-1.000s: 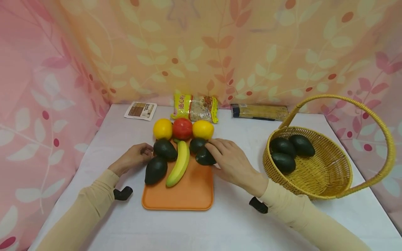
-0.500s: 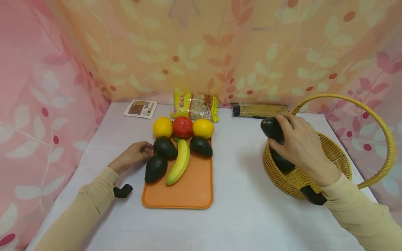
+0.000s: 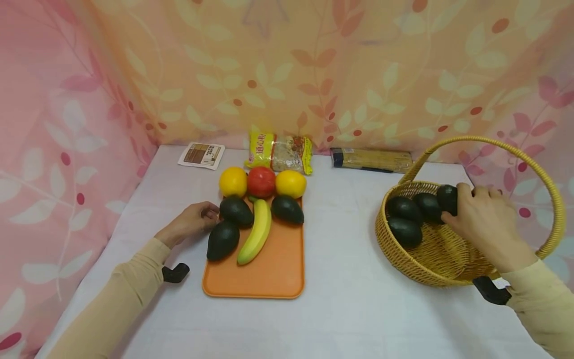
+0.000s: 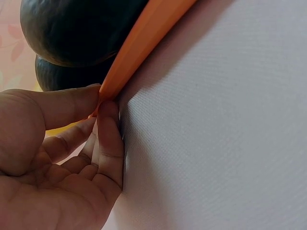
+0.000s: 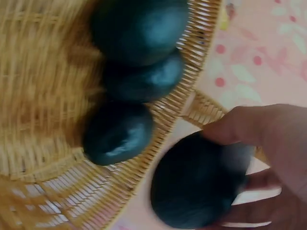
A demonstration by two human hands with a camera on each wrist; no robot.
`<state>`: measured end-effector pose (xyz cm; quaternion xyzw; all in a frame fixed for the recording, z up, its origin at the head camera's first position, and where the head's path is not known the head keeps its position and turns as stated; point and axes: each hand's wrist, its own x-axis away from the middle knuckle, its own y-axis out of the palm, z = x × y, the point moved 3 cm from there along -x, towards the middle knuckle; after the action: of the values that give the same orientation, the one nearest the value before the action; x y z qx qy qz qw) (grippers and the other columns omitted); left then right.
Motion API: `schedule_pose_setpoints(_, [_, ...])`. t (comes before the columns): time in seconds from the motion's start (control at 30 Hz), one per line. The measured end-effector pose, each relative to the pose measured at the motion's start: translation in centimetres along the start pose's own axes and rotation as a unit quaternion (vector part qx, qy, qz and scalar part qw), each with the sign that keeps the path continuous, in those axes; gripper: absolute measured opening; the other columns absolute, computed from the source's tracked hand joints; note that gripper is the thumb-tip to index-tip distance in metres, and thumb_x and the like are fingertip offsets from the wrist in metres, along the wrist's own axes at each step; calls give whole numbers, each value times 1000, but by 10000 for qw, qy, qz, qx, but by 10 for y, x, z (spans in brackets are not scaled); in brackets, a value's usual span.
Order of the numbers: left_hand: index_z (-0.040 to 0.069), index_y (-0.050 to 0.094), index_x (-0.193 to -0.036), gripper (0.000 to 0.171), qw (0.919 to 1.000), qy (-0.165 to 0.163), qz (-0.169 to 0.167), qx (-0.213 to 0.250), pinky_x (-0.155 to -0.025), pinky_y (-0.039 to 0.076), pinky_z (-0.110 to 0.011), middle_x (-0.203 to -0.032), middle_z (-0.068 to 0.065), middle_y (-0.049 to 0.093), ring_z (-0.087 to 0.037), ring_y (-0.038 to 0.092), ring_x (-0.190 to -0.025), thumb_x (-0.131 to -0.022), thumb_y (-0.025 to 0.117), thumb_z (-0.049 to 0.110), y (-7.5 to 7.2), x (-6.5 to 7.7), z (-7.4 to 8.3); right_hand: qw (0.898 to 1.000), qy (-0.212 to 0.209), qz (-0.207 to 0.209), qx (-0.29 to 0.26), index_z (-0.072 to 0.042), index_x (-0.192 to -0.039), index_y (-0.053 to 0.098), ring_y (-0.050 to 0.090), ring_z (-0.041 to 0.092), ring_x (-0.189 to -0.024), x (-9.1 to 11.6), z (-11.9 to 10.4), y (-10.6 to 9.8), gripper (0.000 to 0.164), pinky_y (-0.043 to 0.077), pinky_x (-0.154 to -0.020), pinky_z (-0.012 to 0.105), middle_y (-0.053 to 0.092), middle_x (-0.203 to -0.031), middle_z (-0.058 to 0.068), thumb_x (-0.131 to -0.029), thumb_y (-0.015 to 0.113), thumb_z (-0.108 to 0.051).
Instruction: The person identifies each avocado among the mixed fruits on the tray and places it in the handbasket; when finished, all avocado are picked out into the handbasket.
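Observation:
My right hand (image 3: 486, 219) grips a dark green avocado (image 3: 447, 198) over the wicker basket (image 3: 390, 254); in the right wrist view, this avocado (image 5: 192, 182) appears between thumb and fingers, apart from the others. Three avocados (image 3: 405, 233) lie against the basket's left and back wall. My left hand (image 3: 193, 222) pinches the left rim of an orange tray (image 3: 255, 284), its thumb above and fingers below in the left wrist view. On the tray are a banana (image 3: 256, 234), two avocados (image 3: 223, 241) left of it and one avocado (image 3: 287, 209) to its right.
A red round fruit (image 3: 261, 182) sits between two yellow fruits (image 3: 291, 184) at the tray's far end. Behind lie a yellow pasta bag (image 3: 278, 152), a noodle pack (image 3: 372, 159) and a flat packet (image 3: 202, 155). The basket's tall handle (image 3: 549, 184) arches on the right.
My right hand has carried an avocado from the tray's right side rightward to the basket, farther in than half a second ago. The left hand stays at the tray rim.

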<state>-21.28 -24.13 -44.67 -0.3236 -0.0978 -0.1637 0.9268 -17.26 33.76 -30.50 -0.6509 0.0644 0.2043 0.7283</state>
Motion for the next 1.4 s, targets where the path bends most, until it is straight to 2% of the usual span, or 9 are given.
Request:
schedule_pose_setpoints(0.2, [-8, 53, -125, 41, 10000, 49, 10, -3, -76, 47, -25, -99, -15, 63, -19, 56, -86, -87, 57, 7, -1, 0, 3, 9961, 69, -875, -116, 9, -84, 39, 45, 37, -47, 20, 7, 21, 57, 35, -37, 43, 47, -51, 20, -66, 83, -24])
schedule_pose_setpoints(0.33, [-7, 54, -125, 41, 10000, 0, 25, -49, -76, 46, -25, -99, -15, 63, -18, 56, -86, -87, 56, 6, -1, 1, 4, 9920, 81, -1253, -136, 10, -85, 37, 47, 37, -45, 27, 7, 30, 56, 37, -37, 45, 45, -48, 16, -68, 80, -21])
schedule_pose_setpoints(0.47, [-7, 54, -126, 41, 10000, -32, 37, -59, -77, 46, -26, -99, -15, 63, -20, 55, -87, -87, 55, 5, -1, 0, 2, 9837, 293, -1771, -104, 10, -88, 36, 50, 43, -53, 29, 9, 36, 56, 40, -42, 49, 49, -52, 20, -71, 78, -22])
schedule_pose_setpoints(0.53, [-8, 53, -126, 41, 10000, -32, 22, -61, -76, 46, -26, -100, -16, 62, -21, 55, -87, -87, 55, 5, -1, -1, 1, 9842, 275, -1746, -88, 9, -85, 37, 50, 42, -54, 30, 9, 38, 52, 40, -44, 48, 50, -52, 20, -71, 77, -21])
schedule_pose_setpoints(0.7, [-7, 53, -126, 40, 9999, -105, 4, -54, -77, 47, -26, -100, -15, 62, -21, 55, -88, -87, 55, 5, 0, -1, 1, 9919, -181, -1249, 137, 6, -72, 43, 49, 41, -53, 32, 8, 42, 47, 41, -47, 49, 51, -52, 17, -65, 82, -19])
schedule_pose_setpoints(0.9, [-8, 53, -126, 40, 10000, -49, 6, -50, -77, 47, -26, -100, -16, 63, -21, 56, -88, -88, 56, 5, 0, 1, 2, 9808, -249, -1909, 316, 7, -74, 53, 55, 45, -63, 37, 11, 48, 40, 46, -61, 56, 59, -65, 21, -67, 82, -21])
schedule_pose_setpoints(1.0, [-8, 53, -125, 39, 10000, -47, 34, -73, -77, 47, -26, -100, -16, 62, -21, 55, -88, -88, 56, 5, 0, 1, 2, 9807, -176, -1921, 307, 9, -76, 54, 54, 47, -65, 39, 12, 52, 40, 46, -61, 57, 60, -66, 25, -67, 81, -20])
schedule_pose_setpoints(1.23, [-8, 54, -125, 38, 10000, -37, 1, -66, -76, 46, -26, -99, -15, 61, -20, 54, -87, -89, 55, 4, 2, 1, 3, 9884, 42, -1478, 345, 8, -74, 48, 52, 50, -63, 41, 16, 56, 40, 43, -52, 56, 56, -63, 28, -64, 80, -14])
schedule_pose_setpoints(1.4, [-8, 55, -122, 37, 10000, 40, 38, -50, -75, 45, -25, -97, -13, 61, -18, 53, -85, -88, 56, 4, 1, 0, 2, 9958, 116, -811, 401, 7, -71, 45, 51, 51, -63, 39, 14, 58, 31, 39, -49, 54, 53, -63, 31, -65, 73, -5])
